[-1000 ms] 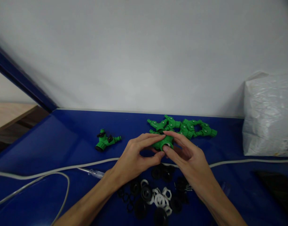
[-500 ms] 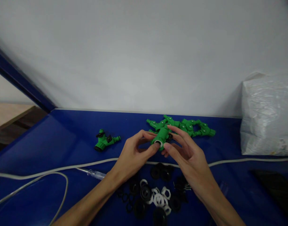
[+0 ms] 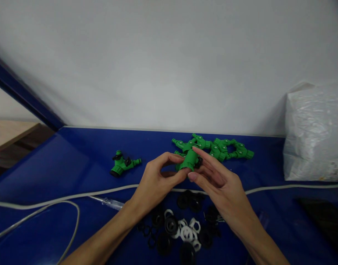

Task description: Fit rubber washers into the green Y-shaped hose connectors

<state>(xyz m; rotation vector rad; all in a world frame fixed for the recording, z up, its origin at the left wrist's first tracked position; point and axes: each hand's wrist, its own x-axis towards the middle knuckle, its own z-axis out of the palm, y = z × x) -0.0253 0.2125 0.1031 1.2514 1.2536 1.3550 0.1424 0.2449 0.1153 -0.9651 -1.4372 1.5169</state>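
Observation:
Between both hands, above the blue table, is a green plastic hose splitter (image 3: 190, 159) with a black knob on its right side. My left hand (image 3: 164, 170) pinches it from the left, its thumb at the lower opening. My right hand (image 3: 219, 176) holds it from the right, index finger on the upper end and thumb near the lower rim. The white ring in that opening is out of sight now. Below the hands lie white plastic nuts (image 3: 187, 233), black rings (image 3: 171, 225) and several small black O-rings (image 3: 151, 241).
Several green splitters (image 3: 220, 150) lie behind the hands. Another with black knobs (image 3: 121, 164) sits at left. A white cable (image 3: 108, 192) crosses the table, near a clear-handled screwdriver (image 3: 112, 203). On the right stand a white plastic-wrapped package (image 3: 315, 136) and a dark flat object (image 3: 323, 221).
The splitter has tilted, so its lower opening and white ring no longer face me. My right thumb has shifted slightly left. The parts on the table lie as before.

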